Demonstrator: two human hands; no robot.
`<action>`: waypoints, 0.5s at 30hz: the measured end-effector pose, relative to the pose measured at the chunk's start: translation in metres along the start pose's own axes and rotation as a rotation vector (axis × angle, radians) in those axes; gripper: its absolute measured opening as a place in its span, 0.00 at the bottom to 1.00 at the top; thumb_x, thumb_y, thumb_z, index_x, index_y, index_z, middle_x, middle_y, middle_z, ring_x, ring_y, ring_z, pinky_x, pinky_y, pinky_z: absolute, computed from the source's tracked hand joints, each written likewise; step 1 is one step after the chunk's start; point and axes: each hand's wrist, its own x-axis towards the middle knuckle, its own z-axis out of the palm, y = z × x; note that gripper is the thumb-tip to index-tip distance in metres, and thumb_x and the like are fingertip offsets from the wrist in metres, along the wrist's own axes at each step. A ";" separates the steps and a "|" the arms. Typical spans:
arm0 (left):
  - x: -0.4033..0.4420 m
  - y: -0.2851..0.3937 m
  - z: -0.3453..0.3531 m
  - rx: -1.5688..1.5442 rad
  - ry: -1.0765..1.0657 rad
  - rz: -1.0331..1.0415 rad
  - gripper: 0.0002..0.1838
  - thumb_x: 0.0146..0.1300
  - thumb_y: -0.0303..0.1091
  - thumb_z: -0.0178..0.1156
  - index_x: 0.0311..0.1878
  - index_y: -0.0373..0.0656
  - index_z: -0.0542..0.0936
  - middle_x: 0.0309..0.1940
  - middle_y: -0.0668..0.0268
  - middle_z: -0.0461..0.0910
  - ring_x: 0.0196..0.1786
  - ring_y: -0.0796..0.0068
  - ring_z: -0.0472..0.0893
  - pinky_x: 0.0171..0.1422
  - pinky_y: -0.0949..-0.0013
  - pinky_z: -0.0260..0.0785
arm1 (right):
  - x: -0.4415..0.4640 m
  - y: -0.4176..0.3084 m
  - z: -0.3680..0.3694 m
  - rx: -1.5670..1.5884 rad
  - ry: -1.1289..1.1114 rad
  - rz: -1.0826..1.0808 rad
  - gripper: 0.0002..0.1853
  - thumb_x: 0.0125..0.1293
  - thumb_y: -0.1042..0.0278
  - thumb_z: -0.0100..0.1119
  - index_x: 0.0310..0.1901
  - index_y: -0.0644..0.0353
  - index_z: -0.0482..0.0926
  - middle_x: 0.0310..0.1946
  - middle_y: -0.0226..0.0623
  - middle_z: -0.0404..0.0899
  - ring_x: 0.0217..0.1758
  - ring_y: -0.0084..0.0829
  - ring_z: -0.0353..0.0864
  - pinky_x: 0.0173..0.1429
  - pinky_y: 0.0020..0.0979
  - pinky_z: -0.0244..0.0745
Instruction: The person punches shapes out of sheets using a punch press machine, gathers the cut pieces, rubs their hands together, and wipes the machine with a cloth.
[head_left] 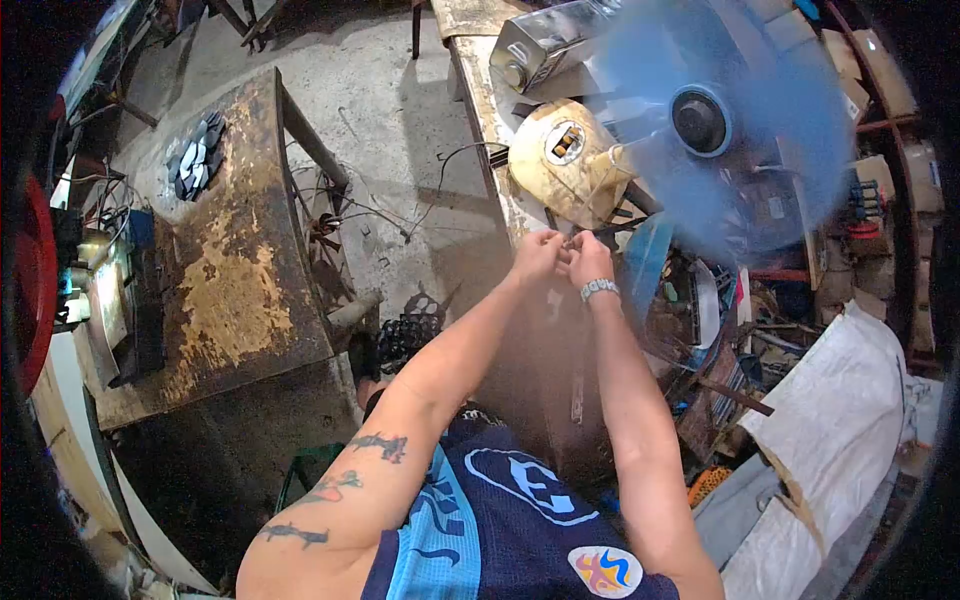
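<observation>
Both arms stretch forward, bringing my left hand (538, 254) and my right hand (588, 260) together just in front of an electric fan. The fingers of each hand are pinched around something small and dark between them, too small to make out. A watch with a metal band (599, 288) is on my right wrist. Beyond the hands stands the fan's yellowed base (545, 160), with a round label on it. The fan's blue blades (640, 80) are blurred as if spinning, around a dark hub (698, 122). A dark cord runs from the base to the left.
To the left is a worn wooden table (235, 300) with a pile of dark flat pieces (197, 157). A metal can (545, 50) lies behind the fan. White sacking (835, 420) and cluttered scrap fill the right side. Cables trail over the concrete floor (400, 130).
</observation>
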 end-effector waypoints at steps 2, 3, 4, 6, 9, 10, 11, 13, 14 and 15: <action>0.001 0.003 0.001 -0.063 0.033 -0.046 0.18 0.69 0.39 0.64 0.52 0.32 0.79 0.31 0.60 0.83 0.25 0.71 0.83 0.29 0.69 0.78 | -0.005 -0.007 -0.007 0.045 -0.027 -0.021 0.08 0.62 0.75 0.61 0.42 0.63 0.74 0.40 0.52 0.83 0.47 0.53 0.83 0.50 0.48 0.77; 0.003 0.005 0.000 -0.067 0.030 -0.048 0.18 0.69 0.39 0.64 0.52 0.32 0.79 0.31 0.60 0.83 0.25 0.71 0.83 0.29 0.69 0.78 | -0.006 -0.006 -0.006 0.040 -0.026 -0.019 0.08 0.62 0.75 0.61 0.42 0.63 0.74 0.40 0.52 0.83 0.47 0.53 0.83 0.50 0.48 0.77; 0.004 0.007 -0.002 -0.020 0.012 -0.069 0.16 0.69 0.39 0.65 0.48 0.33 0.81 0.30 0.60 0.83 0.25 0.71 0.82 0.29 0.69 0.78 | -0.006 -0.006 -0.005 0.040 0.002 -0.084 0.09 0.62 0.75 0.61 0.42 0.63 0.74 0.40 0.53 0.83 0.47 0.54 0.83 0.50 0.48 0.77; 0.004 0.015 -0.002 0.134 0.013 -0.057 0.15 0.68 0.40 0.65 0.41 0.35 0.84 0.28 0.62 0.84 0.24 0.74 0.82 0.27 0.70 0.78 | -0.012 -0.013 -0.011 0.062 0.039 -0.177 0.07 0.65 0.74 0.58 0.41 0.64 0.72 0.40 0.57 0.81 0.44 0.59 0.81 0.47 0.51 0.77; -0.002 0.025 -0.001 0.082 0.001 -0.155 0.15 0.68 0.40 0.65 0.43 0.33 0.84 0.28 0.63 0.84 0.23 0.75 0.82 0.26 0.71 0.78 | -0.015 -0.009 -0.013 0.124 0.032 -0.166 0.08 0.64 0.73 0.59 0.41 0.64 0.72 0.38 0.56 0.81 0.44 0.58 0.81 0.46 0.51 0.76; -0.003 0.026 0.001 0.045 0.024 -0.160 0.14 0.69 0.37 0.63 0.41 0.33 0.84 0.28 0.63 0.84 0.23 0.75 0.82 0.25 0.71 0.77 | -0.017 -0.010 -0.010 0.074 0.071 -0.171 0.08 0.65 0.71 0.59 0.42 0.63 0.73 0.35 0.54 0.82 0.43 0.58 0.81 0.45 0.51 0.76; 0.004 0.020 -0.002 0.045 0.023 -0.159 0.14 0.69 0.37 0.63 0.41 0.33 0.84 0.28 0.63 0.84 0.23 0.75 0.82 0.25 0.71 0.77 | -0.020 -0.011 -0.007 0.073 0.072 -0.171 0.08 0.65 0.71 0.59 0.42 0.63 0.73 0.35 0.54 0.82 0.43 0.58 0.81 0.45 0.51 0.76; 0.020 0.000 -0.009 0.180 0.067 -0.059 0.12 0.70 0.35 0.61 0.38 0.33 0.83 0.27 0.62 0.83 0.23 0.75 0.82 0.24 0.71 0.77 | -0.026 -0.012 -0.002 0.078 0.147 -0.172 0.08 0.66 0.70 0.58 0.42 0.63 0.73 0.37 0.54 0.82 0.43 0.58 0.81 0.45 0.51 0.75; 0.024 -0.001 -0.009 0.180 0.070 -0.055 0.12 0.70 0.35 0.61 0.38 0.33 0.83 0.27 0.62 0.83 0.23 0.75 0.82 0.24 0.71 0.77 | -0.028 -0.012 0.001 0.096 0.194 -0.180 0.07 0.68 0.71 0.57 0.44 0.62 0.74 0.38 0.55 0.81 0.43 0.58 0.81 0.45 0.51 0.75; 0.019 0.003 -0.005 0.109 0.108 -0.094 0.12 0.70 0.33 0.60 0.38 0.33 0.83 0.27 0.61 0.83 0.23 0.74 0.82 0.24 0.70 0.77 | -0.034 -0.016 0.001 0.097 0.192 -0.180 0.07 0.68 0.71 0.57 0.44 0.62 0.74 0.38 0.55 0.81 0.43 0.58 0.81 0.45 0.51 0.75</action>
